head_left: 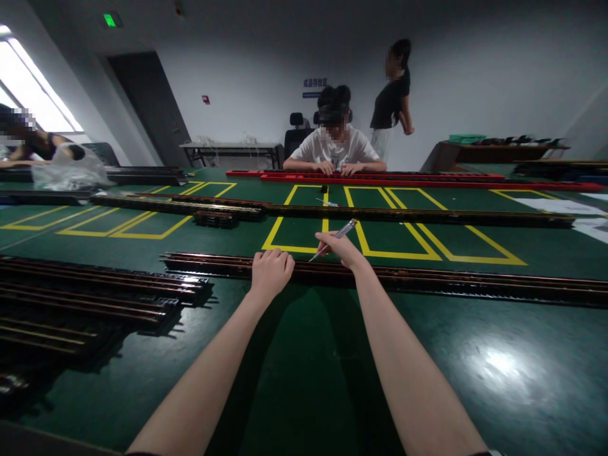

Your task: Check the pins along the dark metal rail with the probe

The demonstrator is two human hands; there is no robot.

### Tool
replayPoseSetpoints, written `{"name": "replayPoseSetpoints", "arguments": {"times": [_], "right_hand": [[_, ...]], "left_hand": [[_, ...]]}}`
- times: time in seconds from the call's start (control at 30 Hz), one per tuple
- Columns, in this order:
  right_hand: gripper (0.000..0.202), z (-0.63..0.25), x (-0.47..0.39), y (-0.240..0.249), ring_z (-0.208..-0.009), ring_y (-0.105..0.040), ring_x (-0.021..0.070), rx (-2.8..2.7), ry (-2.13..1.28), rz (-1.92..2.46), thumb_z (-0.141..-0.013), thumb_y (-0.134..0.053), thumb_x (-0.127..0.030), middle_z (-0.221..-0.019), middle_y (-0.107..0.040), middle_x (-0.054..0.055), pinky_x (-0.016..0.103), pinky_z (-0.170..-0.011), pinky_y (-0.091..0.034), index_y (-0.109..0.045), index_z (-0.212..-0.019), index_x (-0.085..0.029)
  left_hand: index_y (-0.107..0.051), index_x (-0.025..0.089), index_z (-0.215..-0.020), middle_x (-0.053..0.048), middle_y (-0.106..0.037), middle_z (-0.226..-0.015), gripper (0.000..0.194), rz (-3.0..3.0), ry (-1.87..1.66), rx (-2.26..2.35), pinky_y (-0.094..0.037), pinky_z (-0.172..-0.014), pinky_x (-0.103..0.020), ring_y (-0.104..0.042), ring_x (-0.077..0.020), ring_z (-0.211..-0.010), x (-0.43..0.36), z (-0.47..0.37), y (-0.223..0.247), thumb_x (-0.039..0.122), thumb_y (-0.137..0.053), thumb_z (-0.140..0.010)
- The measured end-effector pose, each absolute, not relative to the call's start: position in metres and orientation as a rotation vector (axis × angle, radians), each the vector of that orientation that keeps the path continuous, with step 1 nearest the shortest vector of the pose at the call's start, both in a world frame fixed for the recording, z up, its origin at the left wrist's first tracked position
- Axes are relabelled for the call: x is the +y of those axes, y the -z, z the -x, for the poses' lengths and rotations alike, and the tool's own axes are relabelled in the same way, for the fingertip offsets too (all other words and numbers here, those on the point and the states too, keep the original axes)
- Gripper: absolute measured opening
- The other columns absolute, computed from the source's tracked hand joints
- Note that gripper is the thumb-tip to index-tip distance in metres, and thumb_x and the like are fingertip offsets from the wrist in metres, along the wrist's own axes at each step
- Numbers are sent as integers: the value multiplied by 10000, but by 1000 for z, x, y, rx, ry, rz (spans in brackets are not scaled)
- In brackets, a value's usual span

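A long black rail [427, 278] with copper-coloured strips runs across the green table in front of me. My left hand [272, 273] is closed over it, fingers curled onto its far edge. Just right of that, my right hand [339, 247] grips a slim pen-like tool [342, 229] with a pale handle and a thin pointed metal tip. The tool is tilted, its tip down at the rail between my two hands. Whether the tip touches the rail, I cannot tell.
Several black rails [85, 285] are stacked at the left. Another long rail [403, 214] lies farther back, beyond yellow tape outlines [399, 254]. Across the table a person [335, 149] handles red rails [380, 178]. A plastic bag [71, 168] and another person sit far left; one stands behind.
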State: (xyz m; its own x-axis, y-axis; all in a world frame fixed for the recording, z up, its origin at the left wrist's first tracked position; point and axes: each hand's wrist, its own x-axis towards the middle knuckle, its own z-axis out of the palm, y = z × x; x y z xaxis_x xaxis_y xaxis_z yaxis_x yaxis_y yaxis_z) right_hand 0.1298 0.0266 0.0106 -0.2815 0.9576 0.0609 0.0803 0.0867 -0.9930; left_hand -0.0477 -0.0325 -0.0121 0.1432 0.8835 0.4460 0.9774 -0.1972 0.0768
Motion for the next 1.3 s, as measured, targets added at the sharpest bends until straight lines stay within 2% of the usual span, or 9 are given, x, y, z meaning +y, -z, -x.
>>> {"name": "replayPoseSetpoints", "arguments": {"times": [0.53,1.03,1.3], "right_hand": [[354,-129,28,-10,-526,-509,91,-1563,-1299,1082,-853,-534,-234,-531,-535,-8,241,-603,-427,-558,-507,-169],[338,-129,30,-8,-535,-502,91,-1564,-1297,1050,-838,-539,-249,-550,-526,-13,253,-624,-429,-560,-511,-167],[380,-130,32,-6,-492,-452,84,-1534,-1270,1042,-822,-532,-270,-504,-484,-26,252,-604,-416,-517,-455,-173]], "left_hand": [[-673,151,-774,-96,-694,-865,446,2127,551,-1776,-409,-734,-376,-620,-225,-811,-30,48,16,277,-267,-907],[-674,143,-780,-104,-698,-882,457,2171,591,-1803,-425,-740,-375,-623,-215,-800,-31,48,14,289,-261,-909],[-676,140,-788,-103,-700,-885,462,2184,611,-1810,-430,-748,-366,-626,-207,-801,-31,48,15,298,-260,-914]]}}
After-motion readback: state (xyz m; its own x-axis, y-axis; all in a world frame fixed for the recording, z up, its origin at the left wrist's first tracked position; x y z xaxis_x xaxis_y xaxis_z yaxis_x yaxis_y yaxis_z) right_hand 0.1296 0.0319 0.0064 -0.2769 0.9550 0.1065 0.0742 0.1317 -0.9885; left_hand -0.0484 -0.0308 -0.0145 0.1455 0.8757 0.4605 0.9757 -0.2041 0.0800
